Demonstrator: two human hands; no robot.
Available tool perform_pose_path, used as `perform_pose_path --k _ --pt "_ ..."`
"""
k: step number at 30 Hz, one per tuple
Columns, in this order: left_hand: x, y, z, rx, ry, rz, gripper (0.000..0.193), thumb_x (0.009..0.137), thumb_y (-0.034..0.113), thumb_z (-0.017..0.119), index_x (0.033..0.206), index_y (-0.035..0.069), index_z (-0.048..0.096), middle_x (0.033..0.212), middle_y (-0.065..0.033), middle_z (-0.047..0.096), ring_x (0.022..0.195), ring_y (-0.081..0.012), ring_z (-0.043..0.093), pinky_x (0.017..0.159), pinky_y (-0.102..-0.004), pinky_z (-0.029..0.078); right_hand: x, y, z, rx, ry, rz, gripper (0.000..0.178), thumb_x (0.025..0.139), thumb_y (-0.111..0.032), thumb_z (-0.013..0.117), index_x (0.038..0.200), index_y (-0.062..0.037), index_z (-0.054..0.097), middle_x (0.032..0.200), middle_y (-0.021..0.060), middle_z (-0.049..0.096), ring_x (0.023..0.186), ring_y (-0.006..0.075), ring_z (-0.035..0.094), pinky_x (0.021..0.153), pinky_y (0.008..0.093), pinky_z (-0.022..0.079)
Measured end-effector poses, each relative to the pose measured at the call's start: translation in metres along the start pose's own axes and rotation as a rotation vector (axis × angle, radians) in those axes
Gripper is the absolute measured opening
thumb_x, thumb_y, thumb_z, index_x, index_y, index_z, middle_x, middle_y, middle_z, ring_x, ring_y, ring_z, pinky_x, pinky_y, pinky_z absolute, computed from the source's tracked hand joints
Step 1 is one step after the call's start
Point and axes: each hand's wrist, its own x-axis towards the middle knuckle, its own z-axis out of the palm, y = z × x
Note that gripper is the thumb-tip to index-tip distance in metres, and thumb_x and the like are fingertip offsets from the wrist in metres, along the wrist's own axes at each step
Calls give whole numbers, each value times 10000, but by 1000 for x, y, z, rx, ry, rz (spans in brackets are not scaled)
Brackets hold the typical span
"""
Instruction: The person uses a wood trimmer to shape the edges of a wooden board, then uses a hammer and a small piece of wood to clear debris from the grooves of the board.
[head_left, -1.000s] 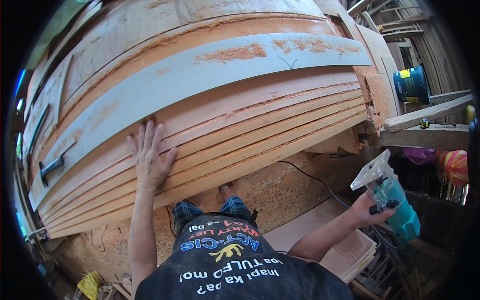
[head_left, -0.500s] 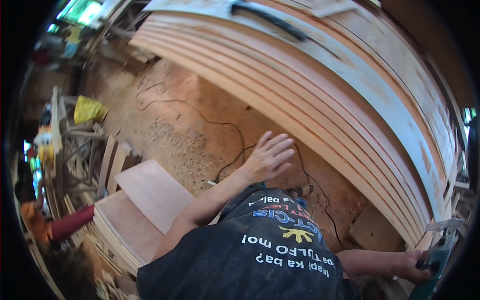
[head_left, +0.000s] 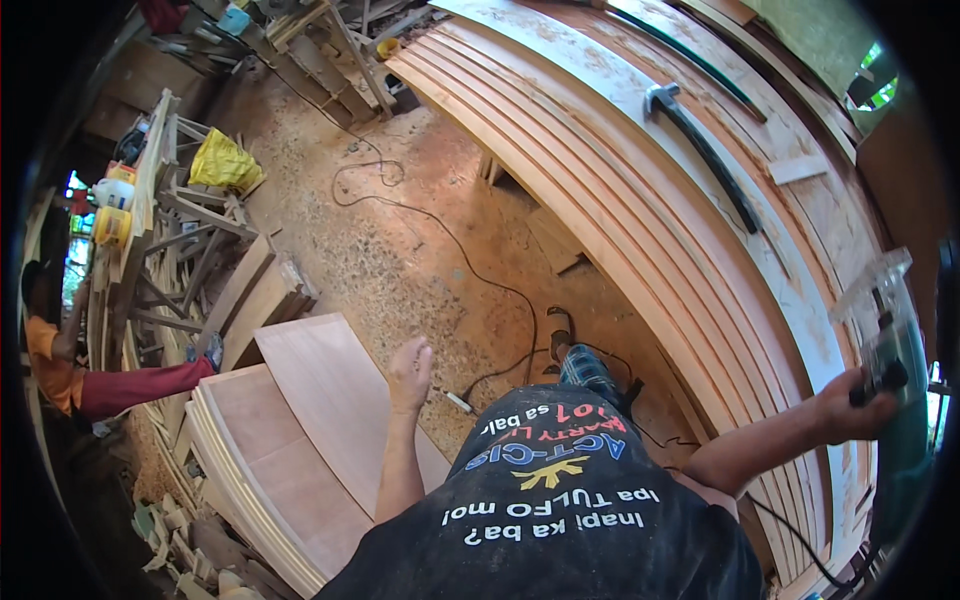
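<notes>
On the right, my right hand grips a green power tool with a clear plastic base, which looks like a trim router. It is raised near the right end of the stacked wooden boards. My left hand hangs in the air above the floor with its fingers curled in, and nothing shows in it. Beside my left forearm lies a loose thin plywood piece on a stack of plywood sheets. A claw hammer with a dark handle rests on top of the stacked boards.
A long dark green bar and a small pale wood block lie beyond the hammer. A black cord winds across the dirt floor. At left, a person in orange sits near scrap wood and a yellow sack.
My left hand has swung left and its spread fingers have curled in. My right hand has lifted the tool upward. The view has shifted, bringing the whole hammer into sight.
</notes>
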Motion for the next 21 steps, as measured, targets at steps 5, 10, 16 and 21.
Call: perform_pose_path --k 5,10,16,21 --pt "0 -62 54 23 -258 -310 310 887 291 613 1035 29 681 971 -191 687 936 -321 663 846 -396 509 6 -64 67 263 16 338 195 768 -111 744 791 -46 562 717 119 622 581 307 622 494 356 480" --pt "-104 -250 106 -390 -565 -839 457 850 421 612 1104 48 680 986 -191 700 930 -307 681 820 -390 513 25 -123 144 261 -71 337 138 787 -103 705 779 -39 583 696 115 624 569 301 625 517 354 485" --pt "-38 -231 108 -120 -631 -859 479 851 441 616 1063 20 697 980 -193 706 947 -270 677 825 -363 504 97 -221 187 1334 394 1049 170 849 -141 652 951 -17 598 968 143 651 844 261 659 758 347 535" --pt "19 -295 90 -106 -663 -764 472 854 422 623 1091 20 686 1006 -168 707 960 -271 667 842 -364 499 127 -295 201 1238 286 918 222 902 -181 596 993 21 597 1020 131 632 898 194 630 834 326 512"
